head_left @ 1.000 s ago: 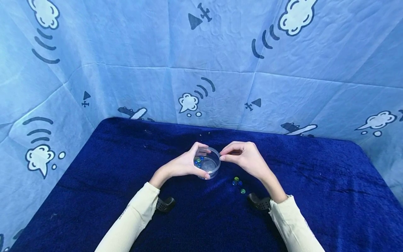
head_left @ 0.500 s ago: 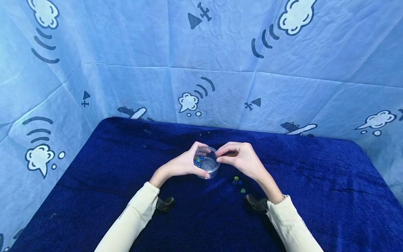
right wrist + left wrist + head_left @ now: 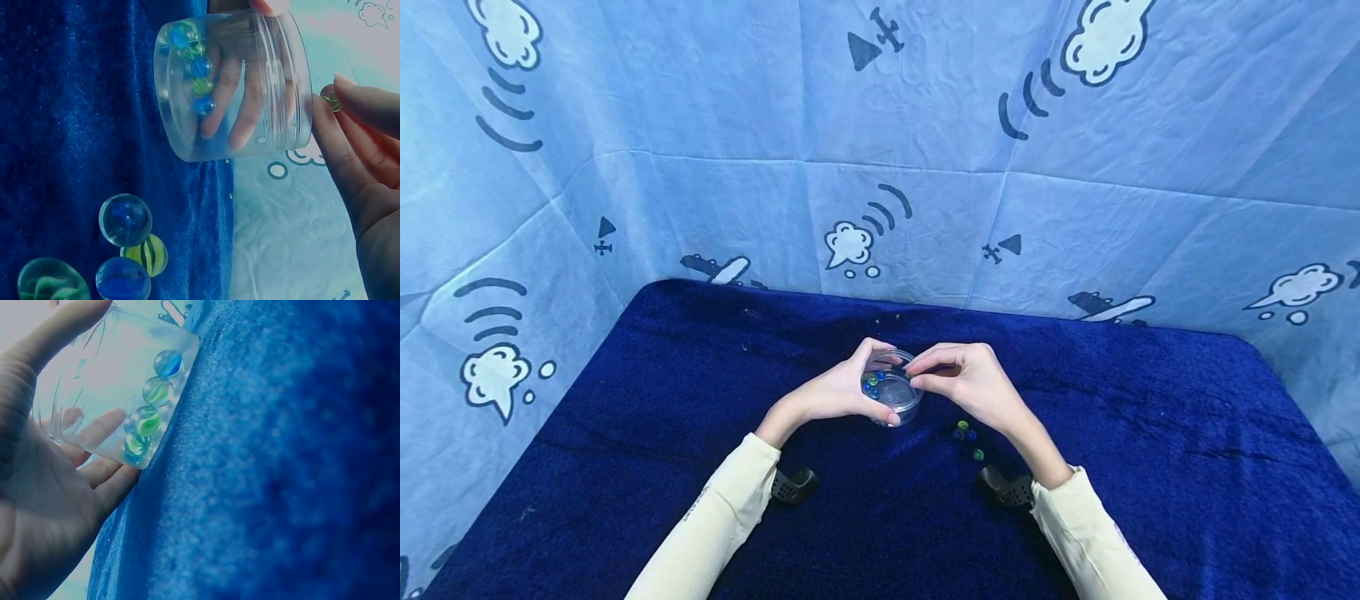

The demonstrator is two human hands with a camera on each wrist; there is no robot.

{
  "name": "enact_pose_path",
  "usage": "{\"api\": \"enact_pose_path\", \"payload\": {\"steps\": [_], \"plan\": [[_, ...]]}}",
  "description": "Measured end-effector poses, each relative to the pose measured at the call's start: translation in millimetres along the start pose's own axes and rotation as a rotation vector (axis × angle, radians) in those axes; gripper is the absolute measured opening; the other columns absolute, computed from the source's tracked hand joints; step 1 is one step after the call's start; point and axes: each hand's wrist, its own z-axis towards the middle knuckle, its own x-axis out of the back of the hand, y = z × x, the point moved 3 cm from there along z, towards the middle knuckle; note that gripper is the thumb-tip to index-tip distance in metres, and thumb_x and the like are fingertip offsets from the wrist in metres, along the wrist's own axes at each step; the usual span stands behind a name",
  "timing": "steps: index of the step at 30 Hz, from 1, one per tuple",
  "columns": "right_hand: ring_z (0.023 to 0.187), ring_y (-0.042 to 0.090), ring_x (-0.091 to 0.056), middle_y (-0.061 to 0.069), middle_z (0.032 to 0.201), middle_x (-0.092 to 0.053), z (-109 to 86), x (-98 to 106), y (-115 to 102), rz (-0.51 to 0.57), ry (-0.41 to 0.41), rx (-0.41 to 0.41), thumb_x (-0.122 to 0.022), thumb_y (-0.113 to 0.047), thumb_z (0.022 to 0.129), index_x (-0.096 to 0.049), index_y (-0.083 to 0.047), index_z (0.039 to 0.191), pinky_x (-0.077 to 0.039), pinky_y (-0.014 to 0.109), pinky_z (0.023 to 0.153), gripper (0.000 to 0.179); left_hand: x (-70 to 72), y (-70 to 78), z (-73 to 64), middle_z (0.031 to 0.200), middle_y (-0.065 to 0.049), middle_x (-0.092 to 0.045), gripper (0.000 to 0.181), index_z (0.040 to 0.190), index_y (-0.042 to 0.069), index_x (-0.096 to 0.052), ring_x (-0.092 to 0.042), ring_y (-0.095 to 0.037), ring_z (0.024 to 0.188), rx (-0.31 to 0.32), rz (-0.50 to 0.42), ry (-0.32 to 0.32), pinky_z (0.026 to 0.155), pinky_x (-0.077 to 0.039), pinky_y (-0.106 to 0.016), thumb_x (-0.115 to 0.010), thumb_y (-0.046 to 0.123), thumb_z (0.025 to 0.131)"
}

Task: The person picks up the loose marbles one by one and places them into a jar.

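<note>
Marbles [image 3: 147,420] lie at the bottom of the clear jar [image 3: 187,144], and we see four loose marbles [image 3: 125,220] near it on the cloth [image 3: 880,517]. Our left hand [image 3: 838,389] curls round the jar; our right hand [image 3: 973,381] pinches one green marble [image 3: 330,99] at the rim [image 3: 303,69], thumb and finger nearly together. If that pinch slips early, the smooth ball could glance off the rim and roll away. Tilting the jar too far could spill those inside; lowering our right hand carelessly could scatter the loose four.
</note>
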Motion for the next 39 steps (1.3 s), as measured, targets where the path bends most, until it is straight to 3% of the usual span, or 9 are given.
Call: {"api": "enact_pose_path", "payload": {"steps": [16, 26, 39], "plan": [[0.095, 0.019, -0.073, 0.004, 0.098, -0.078, 0.0, -1.6, -1.4, -0.009, -0.013, 0.023, -0.081, 0.004, 0.085, -0.081, -0.001, 0.095, -0.060, 0.026, 0.080, 0.011, 0.0, 1.2, -0.1, 0.152, -0.007, -0.050, 0.091, 0.149, 0.008, -0.032, -0.048, -0.023, 0.140, 0.000, 0.006, -0.002, 0.115, -0.040, -0.040, -0.089, 0.017, 0.079], [0.094, 0.018, -0.073, 0.003, 0.097, -0.078, 0.0, -2.2, -3.1, -0.003, -0.025, 0.018, -0.080, 0.003, 0.086, -0.081, 0.000, 0.095, -0.061, 0.032, 0.080, 0.010, 0.3, -1.6, 0.4, 0.152, -0.006, -0.050, 0.091, 0.150, 0.009, -0.032, -0.048, -0.023, 0.140, 0.006, 0.005, 0.000, 0.115, -0.040, -0.040, -0.089, 0.016, 0.079], [0.092, 0.017, -0.074, 0.003, 0.096, -0.078, -0.6, -2.4, -2.3, -0.005, -0.028, 0.032, -0.081, 0.003, 0.086, -0.081, 0.000, 0.095, -0.060, 0.027, 0.079, 0.009, 0.3, -1.9, 0.5, 0.152, -0.007, -0.050, 0.090, 0.149, 0.009, -0.033, -0.047, -0.024, 0.141, 0.014, 0.003, 0.001, 0.115, -0.040, -0.041, -0.089, 0.016, 0.079]]}}
